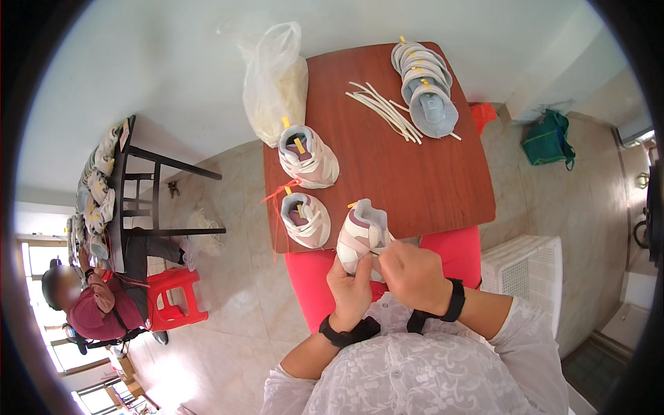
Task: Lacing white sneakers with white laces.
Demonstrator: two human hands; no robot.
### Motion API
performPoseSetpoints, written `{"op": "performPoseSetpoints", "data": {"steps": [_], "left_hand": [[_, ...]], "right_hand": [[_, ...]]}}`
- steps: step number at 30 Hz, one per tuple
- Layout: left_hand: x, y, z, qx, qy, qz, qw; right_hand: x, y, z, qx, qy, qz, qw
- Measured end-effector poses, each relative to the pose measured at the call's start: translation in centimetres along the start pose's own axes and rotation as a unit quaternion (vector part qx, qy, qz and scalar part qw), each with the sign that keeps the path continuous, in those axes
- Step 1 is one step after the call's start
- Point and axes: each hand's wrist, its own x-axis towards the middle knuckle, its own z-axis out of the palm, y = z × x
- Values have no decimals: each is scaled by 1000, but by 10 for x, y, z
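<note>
A small pink and white shoe (361,235) is held over the near edge of the brown wooden table (429,180). My left hand (349,290) grips it from below at the toe. My right hand (411,273) pinches a white lace at the shoe's side. Two more pink and white shoes (308,158) (304,220) with yellow tags stand on the table's left side. A bundle of white laces (387,111) lies at the far middle. A stack of grey shoes (425,86) lies at the far right corner.
A clear plastic bag (275,79) of pale material leans at the table's far left corner. A white slatted crate (526,270) stands at my right. Another person (90,297) sits at the left by a red stool (176,297) and a dark table with shoes.
</note>
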Motion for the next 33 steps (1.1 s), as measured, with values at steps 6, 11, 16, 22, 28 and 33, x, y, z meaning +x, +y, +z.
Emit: {"op": "performPoseSetpoints", "data": {"steps": [6,11,16,22,28,33], "left_hand": [[1,-4,-2,-8,-10,4,1000],[3,-4,3,-36,13,-11,999],[14,-9,-3,-64,-12,-53,996],[18,1,-7,-192,-22,-110,975],[15,7,-11,-238,-42,-128,962],[13,14,-12,-275,-56,-130,951]], "right_hand": [[3,4,4,115,-8,108,987],[5,6,3,-21,-49,-50,997],[2,11,8,319,-107,285,898],[12,14,-12,294,-103,124,942],[17,5,-32,186,-141,100,967],[15,0,-35,162,-126,94,974]]}}
